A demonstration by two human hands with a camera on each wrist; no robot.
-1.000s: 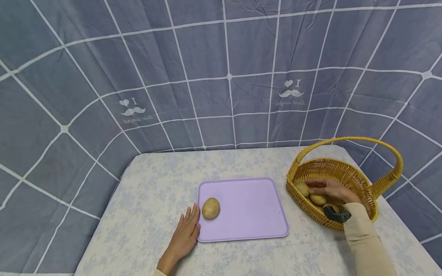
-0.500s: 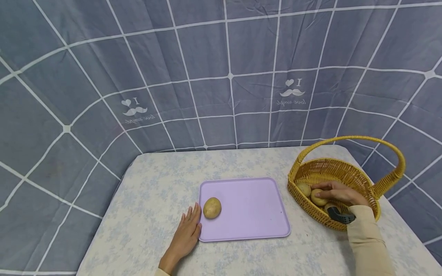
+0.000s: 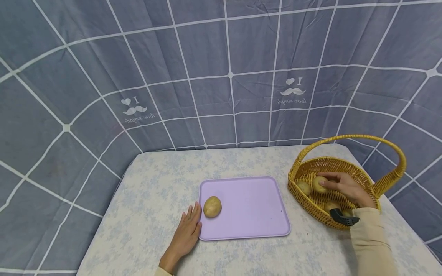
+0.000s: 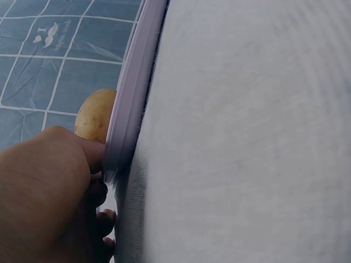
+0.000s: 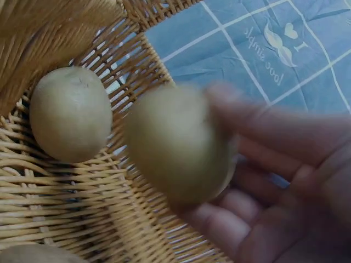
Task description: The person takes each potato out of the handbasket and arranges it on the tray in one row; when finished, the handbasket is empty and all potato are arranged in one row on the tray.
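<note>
My right hand (image 3: 347,187) holds a potato (image 5: 178,145) between thumb and fingers, inside the wicker basket (image 3: 312,210). Beside it in the right wrist view lies another potato (image 5: 71,114) against the woven wall. More potatoes, one of them this potato (image 3: 332,206), lie at the near side of the basket, partly behind the black wrist strap. My left hand (image 3: 185,234) rests flat on the table with its fingers straight, touching the left edge of the lilac tray (image 3: 248,209). On that tray, close to those fingers, sits a single potato (image 3: 212,207).
The basket's tall arched handle (image 3: 352,137) rises over the right forearm. A pale floral cloth covers the table (image 3: 165,180). Behind it hangs a blue-grey checked curtain (image 3: 252,92).
My right hand has closed its grip on a potato in the basket and lifted it up and away from the others. My left hand has stayed at the tray's edge.
</note>
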